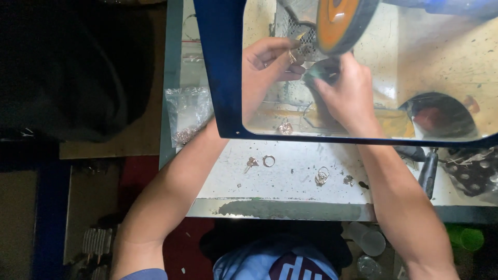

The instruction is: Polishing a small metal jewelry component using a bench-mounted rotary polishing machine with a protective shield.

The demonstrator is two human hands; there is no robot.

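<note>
Head view, looking straight down at a speckled white tabletop (290, 176) behind a blue-framed clear shield (223, 78).

Left hand (267, 65): under the shield, fingers curled together, thumb and forefinger pinched on a small gold-coloured ring (292, 56), held just beside the orange buffing wheel (340, 21) at the top of the frame. Whether ring and wheel touch cannot be told.

Right hand (347, 91): also under the shield, closed around a dark greenish block (320, 72), the block's upper end close under the wheel's rim. The two hands sit near each other, thumbs almost meeting, both directly below the wheel.

On the tabletop in front of the shield:
- a plain ring (268, 161) lying flat, with a small pale piece (251, 163) just beside it;
- a pair of linked rings (322, 176) further right, and a small stone-like piece (348, 180) near them;
- one more small jewellery piece (285, 128) under the shield's lower edge.

Left edge: a clear plastic bag (188, 111) with small metal pieces inside, near the left forearm. Right edge: a dark handled tool (428, 173) lying beside the right forearm, and a dark round opening (441, 114) behind the shield.
</note>
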